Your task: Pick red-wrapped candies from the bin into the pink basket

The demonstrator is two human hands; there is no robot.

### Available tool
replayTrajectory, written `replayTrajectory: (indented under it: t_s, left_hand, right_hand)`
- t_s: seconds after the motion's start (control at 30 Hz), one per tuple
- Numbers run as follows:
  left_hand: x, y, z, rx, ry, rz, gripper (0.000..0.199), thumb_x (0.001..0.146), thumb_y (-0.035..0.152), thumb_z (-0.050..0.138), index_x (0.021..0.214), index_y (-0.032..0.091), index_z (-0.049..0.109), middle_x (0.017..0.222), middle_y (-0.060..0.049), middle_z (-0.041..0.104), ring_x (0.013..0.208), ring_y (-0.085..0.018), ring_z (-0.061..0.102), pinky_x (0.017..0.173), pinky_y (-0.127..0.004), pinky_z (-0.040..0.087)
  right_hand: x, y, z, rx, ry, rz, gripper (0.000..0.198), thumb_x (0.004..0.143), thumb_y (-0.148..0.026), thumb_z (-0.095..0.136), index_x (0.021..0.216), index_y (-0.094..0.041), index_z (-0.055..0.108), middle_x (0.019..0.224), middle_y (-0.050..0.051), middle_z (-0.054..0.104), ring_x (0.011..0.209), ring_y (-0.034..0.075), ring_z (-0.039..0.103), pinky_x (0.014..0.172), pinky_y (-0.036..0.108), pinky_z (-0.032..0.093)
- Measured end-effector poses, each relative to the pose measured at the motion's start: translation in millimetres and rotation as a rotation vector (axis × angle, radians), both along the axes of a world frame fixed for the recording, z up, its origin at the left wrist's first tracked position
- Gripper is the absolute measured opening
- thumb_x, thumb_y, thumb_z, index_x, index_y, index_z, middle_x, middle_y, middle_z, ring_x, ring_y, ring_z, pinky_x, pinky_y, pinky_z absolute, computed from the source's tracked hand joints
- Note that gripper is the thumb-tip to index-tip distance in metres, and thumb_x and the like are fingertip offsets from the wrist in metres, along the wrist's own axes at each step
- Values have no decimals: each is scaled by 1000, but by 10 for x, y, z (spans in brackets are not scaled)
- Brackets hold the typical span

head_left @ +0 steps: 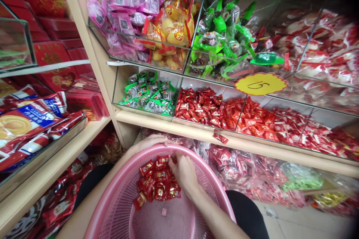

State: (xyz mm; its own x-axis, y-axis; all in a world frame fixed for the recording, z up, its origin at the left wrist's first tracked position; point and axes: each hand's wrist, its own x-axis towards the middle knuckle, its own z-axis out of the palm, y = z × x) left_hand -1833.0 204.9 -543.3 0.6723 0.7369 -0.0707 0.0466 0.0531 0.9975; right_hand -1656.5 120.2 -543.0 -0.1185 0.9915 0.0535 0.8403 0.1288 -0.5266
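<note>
A pink plastic basket (106,190) with mesh sides sits between my knees. My left hand (153,141) is closed over its far left rim, fingers lying along the edge. Inside, a small pile of red-wrapped candies (159,185) rests on the bottom toward the far side. My right hand (183,171) reaches into the basket at the right edge of that pile. Its fingers are curled down against the candies, and the tips are partly hidden, so what they hold cannot be made out.
Ahead, a glass-fronted lower shelf holds green-wrapped candies (150,93) and red candies (199,106). One loose red candy (220,138) lies on the wooden ledge. Above hang bins with a yellow price tag (260,84). Bagged sweets (235,160) lie below; snack packs (28,119) stand left.
</note>
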Motion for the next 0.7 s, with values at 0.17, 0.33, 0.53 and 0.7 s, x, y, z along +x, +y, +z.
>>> replayTrajectory:
  t_s: [0.17, 0.33, 0.53, 0.7]
  left_hand:
    - [14, -5, 1, -26, -38, -13, 28, 85, 35, 49, 73, 13, 59, 114, -6, 62, 108, -20, 54, 100, -30, 33]
    - [31, -18, 26, -67, -66, -5, 25, 84, 33, 51, 73, 12, 59, 112, -7, 63, 108, -22, 55, 101, -33, 33]
    - [28, -7, 31, -60, -51, 0, 26, 84, 34, 52, 70, 13, 59, 112, -6, 63, 111, -22, 54, 102, -33, 32]
    - [17, 20, -11, -14, -27, 8, 29, 85, 37, 51, 72, 13, 61, 115, -6, 62, 110, -22, 55, 101, -32, 34]
  right_hand:
    - [-5, -48, 109, 46, -38, 98, 13, 86, -20, 42, 89, -19, 55, 72, 5, 65, 59, 19, 57, 50, 26, 30]
    - [-24, -99, 113, -51, 95, 261, 21, 85, -26, 45, 68, -20, 56, 63, 2, 61, 54, 14, 51, 54, 25, 31]
    - [-15, -58, 110, -224, 413, 210, 34, 84, -41, 47, 59, -18, 54, 54, -2, 51, 51, 11, 42, 51, 24, 29]
    - [42, -28, 194, -637, 848, 96, 42, 76, -59, 52, 70, -18, 59, 60, -1, 56, 47, 9, 40, 43, 23, 28]
